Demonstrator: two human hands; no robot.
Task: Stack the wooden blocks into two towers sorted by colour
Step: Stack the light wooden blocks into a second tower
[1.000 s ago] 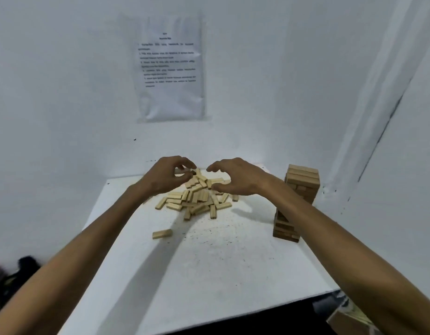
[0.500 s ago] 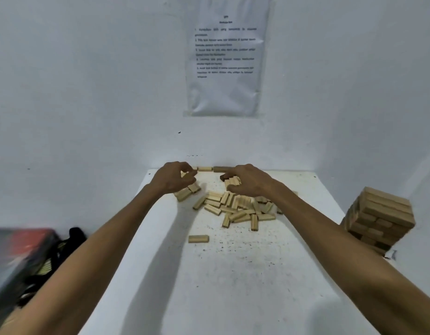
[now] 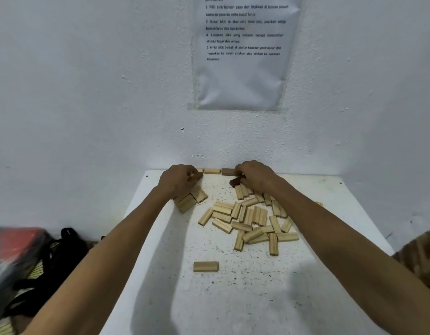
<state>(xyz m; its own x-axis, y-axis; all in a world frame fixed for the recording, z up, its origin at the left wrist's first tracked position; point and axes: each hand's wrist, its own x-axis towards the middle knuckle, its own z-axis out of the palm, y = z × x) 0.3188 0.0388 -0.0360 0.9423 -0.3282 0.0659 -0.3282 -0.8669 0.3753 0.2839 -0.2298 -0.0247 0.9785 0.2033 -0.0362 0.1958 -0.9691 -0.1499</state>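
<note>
Several pale wooden blocks [image 3: 251, 220] lie scattered on the white table [image 3: 233, 298]. My left hand [image 3: 179, 180] is curled over a small bunch of pale blocks [image 3: 189, 200] at the far left and seems to pinch one at its fingertips. My right hand [image 3: 256, 176] grips a dark brown block [image 3: 235, 182] at the pile's far end. A pale block [image 3: 212, 171] and a darker block [image 3: 228, 172] lie in a row against the wall. One single pale block [image 3: 206, 266] lies alone nearer to me.
A printed sheet [image 3: 243, 52] is taped to the white wall behind the table. Dark and red bags [image 3: 28, 262] lie on the floor at the left. Part of a stacked block tower [image 3: 420, 255] shows at the right edge behind my forearm.
The view has swung left and closer, so the tower slid to the right edge. Both hands reached further toward the wall; the right hand now holds a dark block.
</note>
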